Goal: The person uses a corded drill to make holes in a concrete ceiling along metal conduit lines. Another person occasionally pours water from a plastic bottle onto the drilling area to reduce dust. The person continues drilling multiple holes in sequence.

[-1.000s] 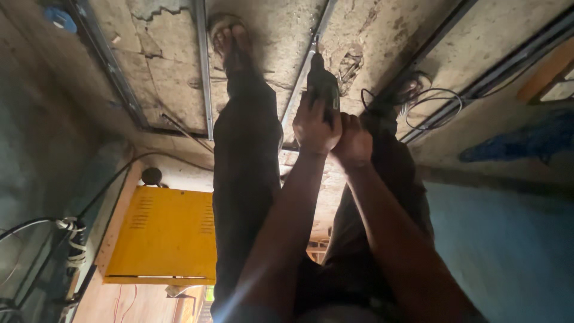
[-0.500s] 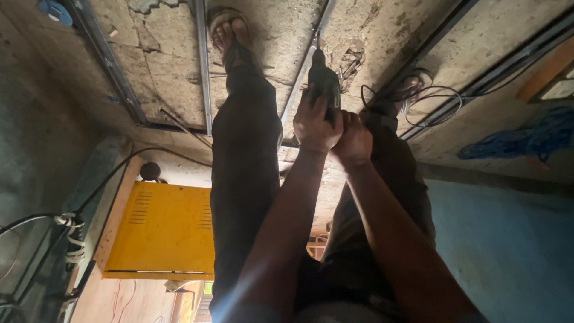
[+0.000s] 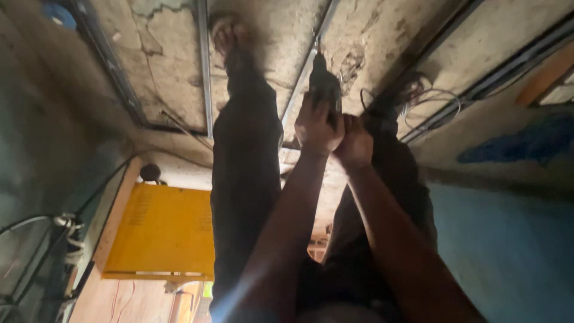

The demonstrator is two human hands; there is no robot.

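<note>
1. We see both hands out in front, low over a cracked concrete floor [image 3: 382, 36], with the person's own dark-trousered legs on either side.
2. Left hand [image 3: 317, 122]: grip clamped round the body of a dark power tool [image 3: 324, 84], fingers wrapped tight.
3. Right hand [image 3: 357, 142]: touching the left hand, just beside and behind the tool's rear. It looks closed on the tool too, but the left hand hides the contact, so we cannot tell for sure.
4. The tool points away from the person, its nose on or right at a thin metal strip [image 3: 327, 18] running along the floor. The contact point is too dark to see.
5. Progress, as a judgement: work on the strip looks to be in hand. No finished mark, hole or cut is visible, so we cannot tell how much is done or left.
6. A second metal strip [image 3: 203, 60] lies to the left, beside a sandalled foot [image 3: 226, 33].
7. Yellow metal box [image 3: 164, 230] lower left, well apart. Loose wire coil [image 3: 439, 98] right of the hands.
</note>
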